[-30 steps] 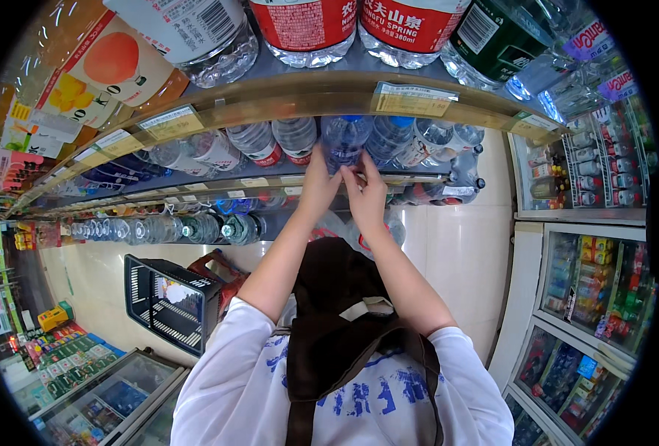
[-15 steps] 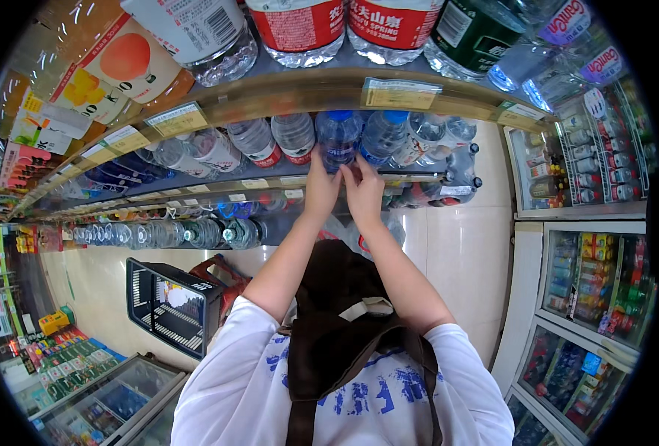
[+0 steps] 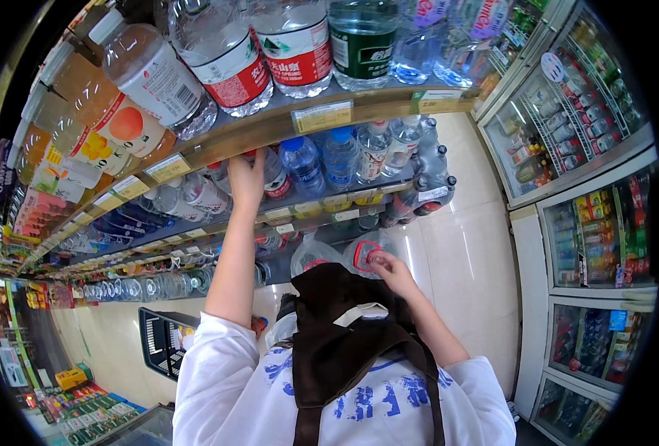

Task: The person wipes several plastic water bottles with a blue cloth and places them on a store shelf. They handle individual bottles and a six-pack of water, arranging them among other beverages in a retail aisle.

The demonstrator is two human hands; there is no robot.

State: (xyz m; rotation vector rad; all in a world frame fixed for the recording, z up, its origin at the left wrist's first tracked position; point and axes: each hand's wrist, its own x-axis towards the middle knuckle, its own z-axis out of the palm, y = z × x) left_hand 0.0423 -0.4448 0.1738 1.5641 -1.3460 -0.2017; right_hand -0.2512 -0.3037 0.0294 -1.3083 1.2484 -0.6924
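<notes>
On the middle shelf my left hand reaches in among clear water bottles with red labels. Its fingers are bent around the red-capped top of one water bottle; the fingertips are partly hidden under the upper shelf edge. To the right of that hand stand a blue-capped bottle with a blue label and another blue-capped bottle. Lower down, my right hand is held with fingers curled in and no object visible in them. In the picture it overlaps the red handle of a big clear water jug; contact cannot be told.
The upper shelf's edge with price tags juts over the middle row. Large water and juice bottles stand above. Glass-door fridges line the right side. A black shopping basket sits on the tiled floor at lower left.
Both hands have left the blue-capped bottle. My left hand has gone left to the red-capped bottles, and my right has dropped back and to the right. The view has shifted.
</notes>
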